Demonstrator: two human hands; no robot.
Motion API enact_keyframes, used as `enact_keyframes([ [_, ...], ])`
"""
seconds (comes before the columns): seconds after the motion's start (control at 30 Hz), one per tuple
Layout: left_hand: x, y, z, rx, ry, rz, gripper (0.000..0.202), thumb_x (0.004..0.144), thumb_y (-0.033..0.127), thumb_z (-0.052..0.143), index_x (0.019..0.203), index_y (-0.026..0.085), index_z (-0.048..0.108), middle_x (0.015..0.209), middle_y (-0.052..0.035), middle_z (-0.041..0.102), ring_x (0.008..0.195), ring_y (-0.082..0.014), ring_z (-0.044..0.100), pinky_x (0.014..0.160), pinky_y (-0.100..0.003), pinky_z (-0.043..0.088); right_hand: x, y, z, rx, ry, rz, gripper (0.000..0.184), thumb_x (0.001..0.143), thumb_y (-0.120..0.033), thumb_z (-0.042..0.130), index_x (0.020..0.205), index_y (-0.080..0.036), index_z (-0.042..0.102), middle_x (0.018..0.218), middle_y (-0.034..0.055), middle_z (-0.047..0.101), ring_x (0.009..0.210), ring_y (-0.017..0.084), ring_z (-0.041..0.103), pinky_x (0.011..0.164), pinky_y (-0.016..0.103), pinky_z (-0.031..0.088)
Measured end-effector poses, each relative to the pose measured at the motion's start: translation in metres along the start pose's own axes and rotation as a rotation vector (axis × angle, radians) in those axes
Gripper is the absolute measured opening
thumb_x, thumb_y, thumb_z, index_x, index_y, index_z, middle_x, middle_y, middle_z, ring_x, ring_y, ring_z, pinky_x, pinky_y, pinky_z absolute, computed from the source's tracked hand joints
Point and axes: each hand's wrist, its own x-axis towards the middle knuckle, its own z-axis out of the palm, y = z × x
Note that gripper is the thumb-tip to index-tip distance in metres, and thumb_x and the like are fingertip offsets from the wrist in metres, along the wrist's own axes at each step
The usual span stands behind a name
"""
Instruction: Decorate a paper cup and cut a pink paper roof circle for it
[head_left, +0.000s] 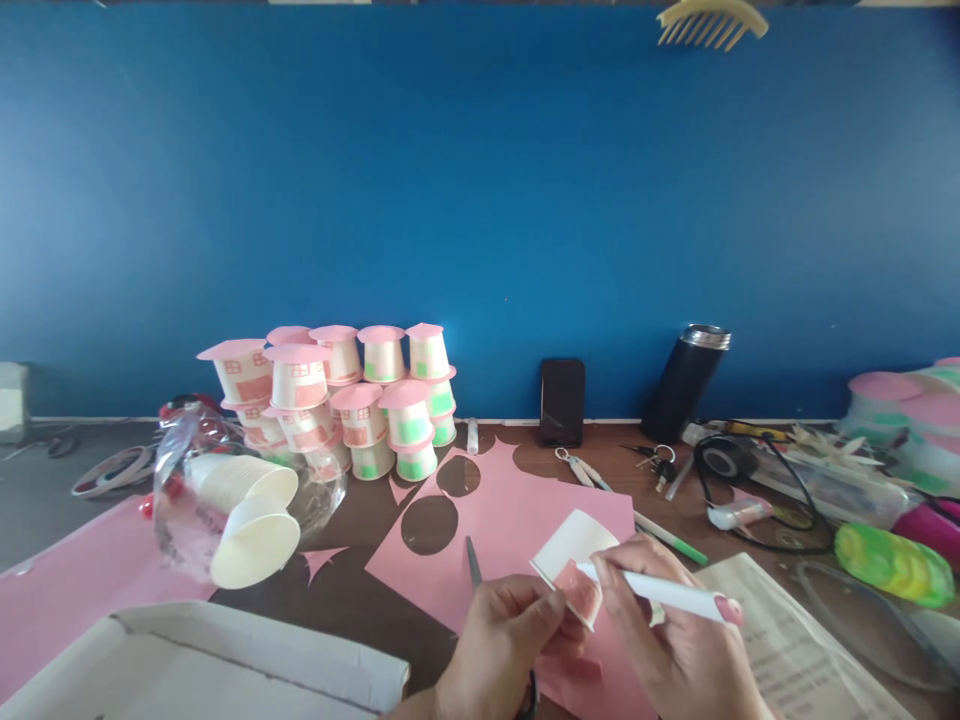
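Observation:
My left hand [502,640] grips a small white paper cup [571,538] near its rim, tilted on its side. A reddish-pink coloured patch [579,590] shows on the cup's wall. In my right hand [671,630] is a white marker pen [679,595] with a pink end, its tip at the coloured patch. Below both hands lies a pink paper sheet [495,510] with round holes cut from it. Scissors [473,560] rest on the sheet, partly hidden by my left hand.
Stacked paper cups with pink paper roofs [405,410] stand at the back left. Nested cups [255,540] lie in clear plastic. A white box [225,650] is front left. A phone [562,400], black flask [686,385], green marker [675,540] and yellow-green bottle [892,562] sit toward the right.

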Motion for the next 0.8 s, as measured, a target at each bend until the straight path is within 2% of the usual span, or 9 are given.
enact_keyframes([
  [0.13, -0.0008, 0.0011, 0.0005, -0.062, 0.048, 0.006, 0.034, 0.069, 0.044, 0.076, 0.068, 0.010, 0.072, 0.069, -0.0091, 0.070, 0.063, -0.0141, 0.062, 0.067, -0.026, 0.050, -0.0014, 0.0014, -0.0012, -0.036, -0.002, -0.001, 0.016, 0.092, -0.026, 0.049, 0.077, -0.024, 0.054, 0.065, -0.0034, 0.056, 0.055, 0.012, 0.054, 0.054, 0.024, 0.044],
  [0.27, -0.0016, 0.0050, 0.0011, -0.123, 0.076, -0.010, 0.031, 0.068, 0.042, 0.078, 0.067, 0.011, 0.072, 0.069, -0.0087, 0.072, 0.065, -0.0156, 0.065, 0.066, -0.026, 0.051, -0.0034, 0.0037, -0.0021, -0.048, -0.016, -0.004, 0.016, 0.093, -0.025, 0.048, 0.078, -0.024, 0.054, 0.067, -0.0023, 0.057, 0.058, 0.013, 0.056, 0.057, 0.025, 0.045],
  [0.63, -0.0028, 0.0034, -0.0017, -0.129, 0.031, -0.029, 0.031, 0.072, 0.041, 0.074, 0.067, 0.010, 0.072, 0.066, -0.0088, 0.071, 0.057, -0.0146, 0.063, 0.061, -0.026, 0.051, -0.0018, 0.0020, -0.0028, -0.016, -0.013, 0.000, 0.012, 0.093, -0.027, 0.047, 0.084, -0.025, 0.054, 0.070, -0.0014, 0.061, 0.061, 0.015, 0.061, 0.054, 0.027, 0.047],
  [0.8, -0.0014, 0.0071, -0.0009, -0.205, 0.037, -0.025, 0.029, 0.072, 0.038, 0.075, 0.070, 0.009, 0.073, 0.066, -0.0091, 0.071, 0.062, -0.0141, 0.064, 0.061, -0.022, 0.051, -0.0034, 0.0037, -0.0017, -0.037, -0.027, 0.013, 0.015, 0.094, -0.025, 0.045, 0.081, -0.024, 0.053, 0.068, -0.0018, 0.058, 0.060, 0.015, 0.059, 0.055, 0.027, 0.046],
])
